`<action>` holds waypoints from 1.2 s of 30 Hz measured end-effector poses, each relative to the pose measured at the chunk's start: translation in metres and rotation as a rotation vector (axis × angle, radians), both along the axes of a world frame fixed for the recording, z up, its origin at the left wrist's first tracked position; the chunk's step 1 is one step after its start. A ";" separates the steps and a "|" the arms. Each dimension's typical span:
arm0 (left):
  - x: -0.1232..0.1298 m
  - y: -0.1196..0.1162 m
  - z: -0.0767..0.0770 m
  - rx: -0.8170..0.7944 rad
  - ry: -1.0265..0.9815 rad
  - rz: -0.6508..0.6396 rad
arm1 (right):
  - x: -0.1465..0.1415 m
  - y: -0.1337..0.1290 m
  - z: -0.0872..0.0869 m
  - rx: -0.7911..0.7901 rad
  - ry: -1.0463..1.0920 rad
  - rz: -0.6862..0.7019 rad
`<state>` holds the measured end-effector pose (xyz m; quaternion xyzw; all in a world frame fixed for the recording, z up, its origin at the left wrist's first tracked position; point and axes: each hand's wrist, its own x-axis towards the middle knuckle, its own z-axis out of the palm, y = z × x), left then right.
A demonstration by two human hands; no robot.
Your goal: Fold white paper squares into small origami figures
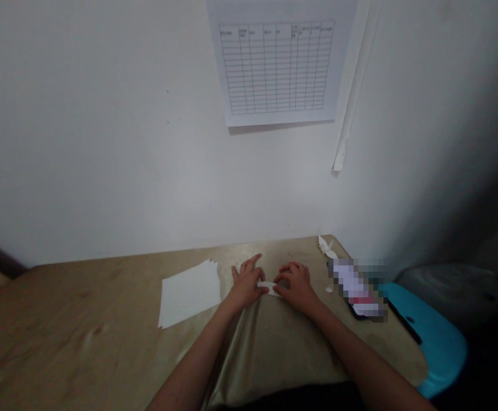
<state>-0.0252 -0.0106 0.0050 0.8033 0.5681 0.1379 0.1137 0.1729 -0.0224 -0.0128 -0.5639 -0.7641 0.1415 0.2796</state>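
Note:
A small piece of white paper [269,287] lies between my two hands, low over the table. My left hand [247,285] pinches its left end with thumb and index finger, while the other fingers stretch out. At the right end, my right hand [295,285] grips the paper between thumb and curled fingers. The paper looks narrow, like a folded strip; its folds are too small to make out. Left of my left hand rests a stack of white paper sheets [190,294] with uneven edges.
A folded white paper piece [327,247] sits at the table's [116,319] back right corner. Near it are a small paper scrap [329,289] and a pixelated phone-like object [357,290]. A blue plastic stool [439,337] stands beyond the right edge. The wall bears a printed table sheet [278,71].

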 end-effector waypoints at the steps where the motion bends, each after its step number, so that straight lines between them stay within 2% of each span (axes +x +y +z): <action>1: 0.000 0.000 -0.001 0.022 -0.008 0.004 | 0.000 0.001 -0.001 0.002 0.011 0.005; 10: 0.002 -0.003 -0.007 0.159 -0.015 0.001 | 0.005 0.007 -0.002 0.057 0.111 -0.003; 16: 0.003 -0.003 -0.010 0.172 0.015 0.010 | 0.013 0.008 0.006 0.210 -0.050 -0.086; 22: 0.004 -0.005 -0.009 0.147 0.022 0.009 | 0.011 0.003 0.007 0.118 -0.119 0.022; 28: 0.004 -0.004 -0.008 0.213 -0.033 0.116 | 0.009 0.000 0.011 0.107 -0.113 0.049; 33: 0.003 -0.004 -0.009 0.230 -0.016 0.073 | 0.007 0.000 0.010 0.116 -0.124 0.036; 36: 0.005 -0.006 -0.009 0.228 0.002 0.061 | 0.006 -0.002 0.010 0.111 -0.110 0.073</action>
